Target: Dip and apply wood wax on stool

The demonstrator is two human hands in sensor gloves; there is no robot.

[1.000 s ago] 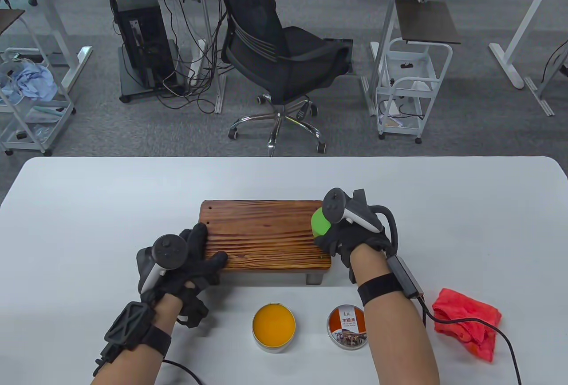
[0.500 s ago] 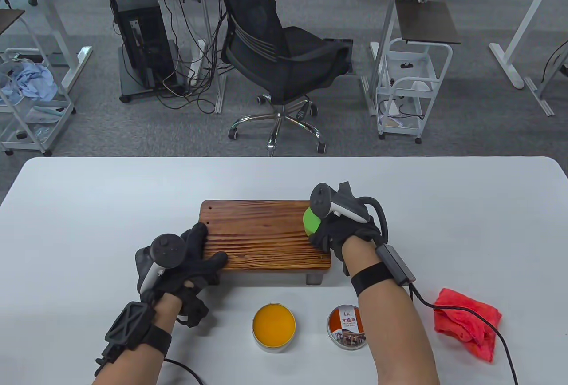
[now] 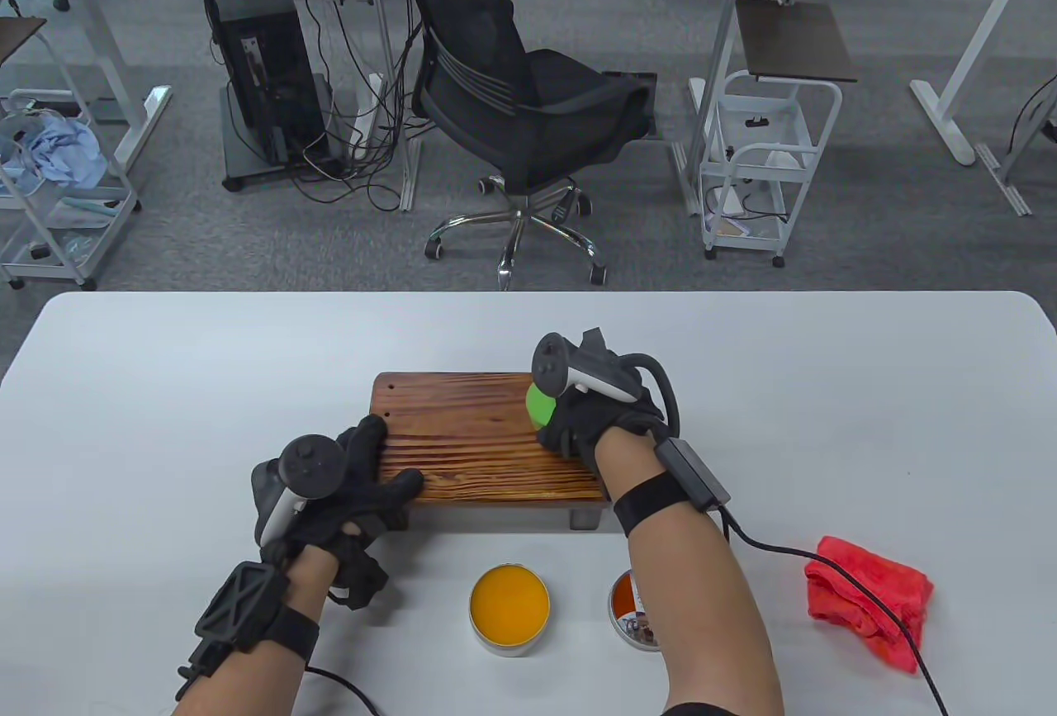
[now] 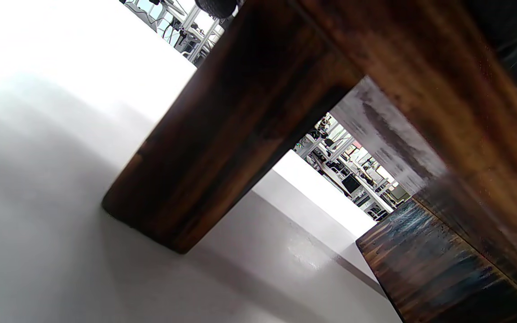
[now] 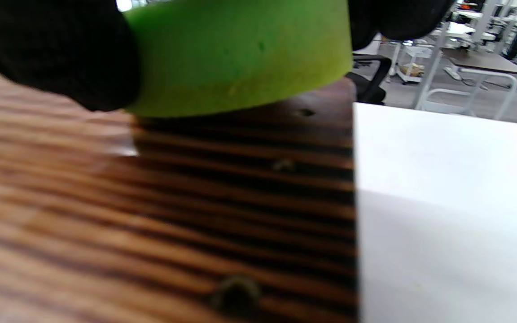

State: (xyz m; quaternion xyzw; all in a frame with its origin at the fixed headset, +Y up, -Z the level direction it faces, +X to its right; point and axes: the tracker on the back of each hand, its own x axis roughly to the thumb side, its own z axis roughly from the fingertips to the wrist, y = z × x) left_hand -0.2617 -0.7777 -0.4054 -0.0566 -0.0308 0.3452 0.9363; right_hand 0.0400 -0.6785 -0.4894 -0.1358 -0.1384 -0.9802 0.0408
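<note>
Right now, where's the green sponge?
Table view: the green sponge is gripped by the right hand on the stool top, toward its far right part, beyond the open wax tin.

Nothing can be read with any certainty. The one printed surface is the label on the tin lid [image 3: 631, 615], lying on the white table [image 3: 165, 386] at about 5 o'clock from the wooden stool [image 3: 479, 435] and at 3 o'clock from the open wax tin [image 3: 509, 605]. The right forearm covers most of the lid, and the exposed strip shows only an orange band and a dark picture, with no legible characters.
</note>
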